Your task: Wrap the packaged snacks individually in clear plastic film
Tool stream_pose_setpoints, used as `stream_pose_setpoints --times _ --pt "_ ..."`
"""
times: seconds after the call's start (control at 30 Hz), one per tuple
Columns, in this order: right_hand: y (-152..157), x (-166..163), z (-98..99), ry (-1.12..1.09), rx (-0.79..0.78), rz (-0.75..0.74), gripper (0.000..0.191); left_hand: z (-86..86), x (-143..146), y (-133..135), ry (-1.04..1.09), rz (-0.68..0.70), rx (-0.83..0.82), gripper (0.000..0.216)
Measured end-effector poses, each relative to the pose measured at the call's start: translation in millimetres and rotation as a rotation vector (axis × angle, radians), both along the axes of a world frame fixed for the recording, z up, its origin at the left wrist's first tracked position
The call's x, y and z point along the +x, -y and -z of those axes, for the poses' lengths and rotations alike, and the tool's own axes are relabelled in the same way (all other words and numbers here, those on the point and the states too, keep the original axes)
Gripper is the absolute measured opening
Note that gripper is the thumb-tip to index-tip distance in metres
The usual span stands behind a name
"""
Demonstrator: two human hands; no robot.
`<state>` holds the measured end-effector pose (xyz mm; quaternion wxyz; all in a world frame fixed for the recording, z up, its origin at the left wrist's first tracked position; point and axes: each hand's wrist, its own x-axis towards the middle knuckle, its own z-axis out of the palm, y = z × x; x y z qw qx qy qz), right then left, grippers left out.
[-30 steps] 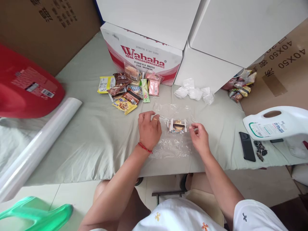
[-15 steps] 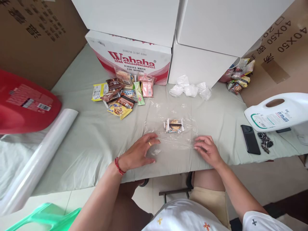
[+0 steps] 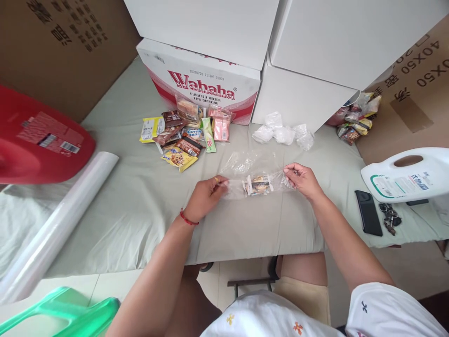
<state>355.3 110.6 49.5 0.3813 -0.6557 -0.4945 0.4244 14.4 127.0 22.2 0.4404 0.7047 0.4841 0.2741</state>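
Observation:
A small packaged snack (image 3: 260, 184) lies on a sheet of clear plastic film (image 3: 242, 161), whose near part is folded up over it. My left hand (image 3: 207, 195) pinches the film's left side, thumb against fingers. On the right side, my right hand (image 3: 302, 179) grips the film between thumb and fingertips. Behind the left hand sits a pile of wrapped snacks (image 3: 189, 149) in yellow, brown, green and pink packets. Several crumpled clear plastic bundles (image 3: 283, 135) rest behind the film.
At left stand a red jug (image 3: 45, 135) and a long roll of film (image 3: 66, 220). White boxes (image 3: 298, 93) and a Wahaba-style red and white carton (image 3: 157, 61) line the back. To the right are a white detergent bottle (image 3: 421, 173), a phone (image 3: 368, 213) and keys (image 3: 390, 217).
Both hands have moved away from me and closed on the film's near edge, lifting it over the snack. The left hand went from spread fingers to a pinch. The view shifted slightly.

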Motion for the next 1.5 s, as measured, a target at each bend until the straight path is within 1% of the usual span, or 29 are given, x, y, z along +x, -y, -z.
stream_pose_setpoints --times 0.07,0.1,0.17,0.23,0.3,0.33,0.4,0.43,0.5,0.57,0.63,0.67,0.7,0.73,0.8,0.83,0.9,1.0,1.07,1.13,1.27,1.4,1.5 --pt "-10 0 11.8 0.044 -0.028 0.034 0.038 1.8 6 -12 -0.068 -0.100 -0.056 0.037" --pt "-13 0 17.8 0.099 -0.025 0.039 0.036 2.5 8 -17 -0.144 -0.152 -0.055 0.034" --pt "-18 2 28.0 0.302 0.022 0.028 0.029 3.4 14 -25 -0.362 -0.262 -0.028 0.027" --pt "-21 6 33.6 0.563 0.085 -0.009 0.022 4.1 19 -28 -0.566 -0.347 0.014 0.022" --pt "-27 10 32.5 0.763 0.144 -0.028 0.019 5.6 23 -26 -0.652 -0.381 0.082 0.023" --pt "-31 11 29.7 0.821 0.185 -0.026 0.021 6.6 25 -24 -0.654 -0.387 0.131 0.025" --pt "-46 8 21.3 0.865 0.297 -0.051 0.024 8.5 27 -21 -0.625 -0.397 0.252 0.033" --pt "-56 4 17.0 0.865 0.356 -0.099 0.026 9.1 27 -20 -0.604 -0.407 0.314 0.038" --pt "-77 -9 11.2 0.837 0.429 -0.265 0.033 8.7 29 -18 -0.553 -0.407 0.430 0.046" --pt "-99 -26 10.9 0.816 0.404 -0.414 0.046 5.8 30 -16 -0.488 -0.378 0.518 0.045" --pt "-116 -41 14.8 0.826 0.303 -0.476 0.058 1.2 32 -12 -0.415 -0.351 0.582 0.042" --pt "-121 -47 17.3 0.830 0.248 -0.486 0.057 -1.4 32 -10 -0.380 -0.340 0.612 0.041" --pt "-124 -51 19.6 0.832 0.206 -0.488 0.050 -3.9 33 -7 -0.350 -0.331 0.642 0.040" --pt "-125 -55 21.7 0.832 0.184 -0.489 0.037 -6.2 34 -3 -0.326 -0.313 0.671 0.039" --pt "-122 -60 25.0 0.833 0.202 -0.483 0.011 -9.8 37 5 -0.302 -0.239 0.722 0.036" --pt "-117 -62 26.5 0.836 0.229 -0.473 0.008 -10.9 40 10 -0.298 -0.178 0.739 0.035" --pt "-107 -66 29.8 0.842 0.283 -0.434 0.012 -12.0 48 18 -0.301 -0.022 0.753 0.035" --pt "-94 -74 34.7 0.841 0.331 -0.363 0.014 -10.7 63 25 -0.289 0.208 0.758 0.042" --pt "-89 -78 36.3 0.828 0.347 -0.335 0.016 -8.8 72 25 -0.291 0.275 0.763 0.045" --pt "-87 -81 36.0 0.797 0.353 -0.311 0.017 -6.8 77 23 -0.314 0.265 0.757 0.043" --pt "-82 -85 34.5 0.701 0.377 -0.279 0.017 -4.8 79 16 -0.379 0.133 0.666 0.036" --pt "-76 -88 38.8 0.560 0.417 -0.266 0.014 -5.5 80 10 -0.415 0.009 0.565 0.051" --pt "-73 -89 43.6 0.421 0.403 -0.215 0.013 -5.4 82 8 -0.384 -0.016 0.543 0.053"
